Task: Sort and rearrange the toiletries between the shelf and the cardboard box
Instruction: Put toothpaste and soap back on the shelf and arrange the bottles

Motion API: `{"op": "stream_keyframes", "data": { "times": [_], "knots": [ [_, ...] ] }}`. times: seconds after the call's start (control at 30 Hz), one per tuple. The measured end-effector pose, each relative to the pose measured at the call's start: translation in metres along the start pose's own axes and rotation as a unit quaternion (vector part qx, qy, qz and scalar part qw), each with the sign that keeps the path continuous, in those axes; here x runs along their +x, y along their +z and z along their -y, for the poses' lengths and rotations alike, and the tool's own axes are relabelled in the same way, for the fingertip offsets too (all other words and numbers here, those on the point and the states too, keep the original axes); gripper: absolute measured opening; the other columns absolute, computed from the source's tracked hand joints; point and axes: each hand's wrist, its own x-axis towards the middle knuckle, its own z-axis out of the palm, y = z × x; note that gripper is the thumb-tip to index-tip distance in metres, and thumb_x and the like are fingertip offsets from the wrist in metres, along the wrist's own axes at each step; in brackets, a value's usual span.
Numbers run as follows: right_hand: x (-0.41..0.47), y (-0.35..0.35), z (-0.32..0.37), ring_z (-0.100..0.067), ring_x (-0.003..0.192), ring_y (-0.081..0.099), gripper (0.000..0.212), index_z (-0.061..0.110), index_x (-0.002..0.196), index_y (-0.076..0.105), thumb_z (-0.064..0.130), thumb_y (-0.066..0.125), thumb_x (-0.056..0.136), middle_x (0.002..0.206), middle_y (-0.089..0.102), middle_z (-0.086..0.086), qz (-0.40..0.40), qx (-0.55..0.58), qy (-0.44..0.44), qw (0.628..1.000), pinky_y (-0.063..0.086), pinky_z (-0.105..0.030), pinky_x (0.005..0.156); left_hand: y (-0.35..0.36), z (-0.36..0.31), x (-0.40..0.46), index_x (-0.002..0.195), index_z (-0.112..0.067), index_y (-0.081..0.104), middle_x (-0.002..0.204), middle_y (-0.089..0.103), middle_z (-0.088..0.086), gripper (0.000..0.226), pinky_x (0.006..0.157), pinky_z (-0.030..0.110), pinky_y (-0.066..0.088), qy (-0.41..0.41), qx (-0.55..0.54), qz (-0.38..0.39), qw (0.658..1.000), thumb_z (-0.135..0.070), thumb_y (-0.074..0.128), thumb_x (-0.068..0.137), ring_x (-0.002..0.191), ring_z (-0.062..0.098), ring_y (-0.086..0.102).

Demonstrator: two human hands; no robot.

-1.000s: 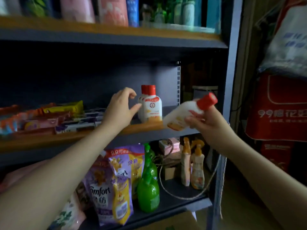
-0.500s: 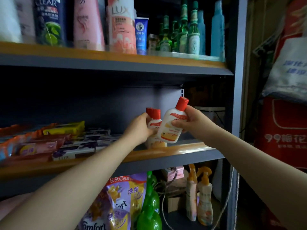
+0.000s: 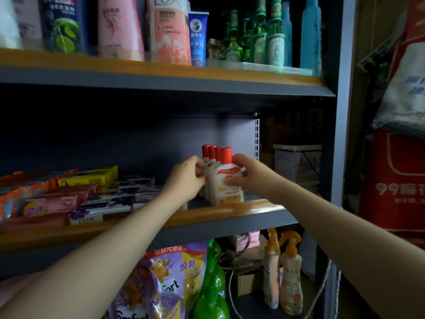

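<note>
Several small white bottles with red caps stand in a tight row front to back on the middle shelf (image 3: 230,214), near its right end. The front bottle (image 3: 226,186) stands upright at the shelf's edge, and my right hand (image 3: 249,176) grips it from the right, thumb across its label. My left hand (image 3: 187,178) presses against the left side of the bottles behind (image 3: 208,168), fingers curled on them. No cardboard box is in view.
Soap bars and packets (image 3: 76,199) lie left on the same shelf. The upper shelf carries shampoo bottles (image 3: 167,31) and green glass bottles (image 3: 259,35). Below stand purple refill pouches (image 3: 174,277), a green bottle (image 3: 212,284) and orange spray bottles (image 3: 289,277). Red bags (image 3: 395,176) hang right.
My right hand has brought the red-capped bottle from tilted in the air down onto the shelf, upright at the front of the row. My left hand closed against the row. The camera tilted up.
</note>
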Motion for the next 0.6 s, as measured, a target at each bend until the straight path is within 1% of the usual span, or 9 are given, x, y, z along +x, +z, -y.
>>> {"op": "stream_keyframes", "data": {
  "times": [0.03, 0.1, 0.17, 0.2, 0.27, 0.3, 0.37, 0.47, 0.6],
  "knots": [
    [0.001, 0.002, -0.005, -0.018, 0.097, 0.058, 0.042, 0.017, 0.115, 0.047, 0.015, 0.07, 0.08, 0.105, 0.057, 0.001, -0.026, -0.001, 0.006, 1.0, 0.053, -0.035, 0.084, -0.001, 0.001, 0.001, 0.107, -0.013, 0.054, 0.105, 0.06, 0.003, 0.023, 0.068, 0.021, 0.041, 0.0, -0.004, -0.008, 1.0, -0.01, 0.06, 0.085, 0.088, 0.016, 0.055],
    [0.002, 0.003, -0.013, -0.021, 0.112, 0.052, 0.071, 0.016, 0.133, 0.037, 0.023, 0.077, 0.074, 0.128, 0.046, -0.004, -0.053, 0.011, 0.036, 0.998, 0.051, -0.037, 0.091, -0.003, 0.003, 0.005, 0.123, -0.012, 0.049, 0.121, 0.056, 0.006, 0.036, 0.082, 0.026, 0.042, -0.01, 0.004, -0.003, 1.0, -0.013, 0.055, 0.087, 0.106, 0.022, 0.055],
    [0.004, 0.001, -0.016, -0.023, 0.124, 0.045, 0.095, 0.02, 0.145, 0.02, 0.025, 0.08, 0.07, 0.144, 0.033, -0.004, -0.022, 0.047, 0.076, 0.996, 0.047, -0.034, 0.094, -0.004, 0.006, 0.011, 0.139, -0.011, 0.035, 0.141, 0.042, 0.009, 0.049, 0.097, 0.031, 0.037, -0.036, 0.027, 0.028, 0.999, -0.016, 0.047, 0.092, 0.124, 0.025, 0.045],
    [0.005, 0.001, -0.015, -0.022, 0.122, 0.047, 0.1, 0.02, 0.147, 0.015, 0.023, 0.08, 0.07, 0.145, 0.035, -0.004, 0.005, 0.06, 0.089, 0.994, 0.047, -0.032, 0.092, -0.004, 0.007, 0.015, 0.143, -0.01, 0.028, 0.148, 0.034, 0.01, 0.052, 0.103, 0.032, 0.033, -0.05, 0.032, 0.045, 0.997, -0.017, 0.044, 0.094, 0.131, 0.026, 0.038],
    [0.008, 0.0, -0.015, -0.019, 0.107, 0.059, 0.095, 0.016, 0.144, 0.02, 0.018, 0.08, 0.07, 0.129, 0.053, -0.006, 0.055, 0.046, 0.107, 0.992, 0.051, -0.031, 0.088, -0.003, 0.012, 0.024, 0.146, -0.009, 0.022, 0.152, 0.026, 0.011, 0.055, 0.108, 0.03, 0.026, -0.074, 0.031, 0.076, 0.994, -0.015, 0.041, 0.095, 0.137, 0.026, 0.03],
    [0.01, 0.0, -0.015, -0.019, 0.101, 0.062, 0.089, 0.016, 0.14, 0.027, 0.018, 0.08, 0.069, 0.119, 0.059, -0.005, 0.071, 0.028, 0.113, 0.991, 0.053, -0.034, 0.088, -0.002, 0.014, 0.027, 0.146, -0.007, 0.024, 0.151, 0.027, 0.013, 0.055, 0.107, 0.03, 0.027, -0.084, 0.032, 0.091, 0.992, -0.013, 0.041, 0.094, 0.136, 0.027, 0.031],
    [0.013, -0.001, -0.013, -0.021, 0.098, 0.063, 0.074, 0.017, 0.13, 0.041, 0.018, 0.081, 0.068, 0.109, 0.064, -0.005, 0.09, 0.004, 0.12, 0.989, 0.053, -0.04, 0.09, 0.001, 0.019, 0.032, 0.139, -0.005, 0.036, 0.143, 0.04, 0.016, 0.049, 0.104, 0.032, 0.033, -0.09, 0.023, 0.119, 0.989, -0.01, 0.044, 0.091, 0.127, 0.029, 0.041],
    [0.014, -0.002, -0.01, -0.026, 0.101, 0.064, 0.049, 0.013, 0.117, 0.054, 0.013, 0.077, 0.073, 0.108, 0.067, -0.009, 0.131, 0.02, 0.117, 0.984, 0.049, -0.046, 0.095, 0.008, 0.03, 0.037, 0.128, -0.012, 0.049, 0.128, 0.055, 0.012, 0.038, 0.101, 0.04, 0.04, -0.081, -0.02, 0.16, 0.984, -0.012, 0.05, 0.09, 0.113, 0.027, 0.053],
    [0.011, -0.002, -0.012, -0.036, 0.11, 0.059, 0.04, 0.011, 0.114, 0.055, 0.009, 0.072, 0.079, 0.113, 0.066, -0.015, 0.142, 0.039, 0.109, 0.983, 0.043, -0.055, 0.098, 0.008, 0.026, 0.032, 0.124, -0.01, 0.053, 0.117, 0.061, 0.014, 0.038, 0.099, 0.044, 0.043, -0.07, -0.088, 0.175, 0.978, 0.001, 0.046, 0.088, 0.108, 0.029, 0.057]
  ]
}}
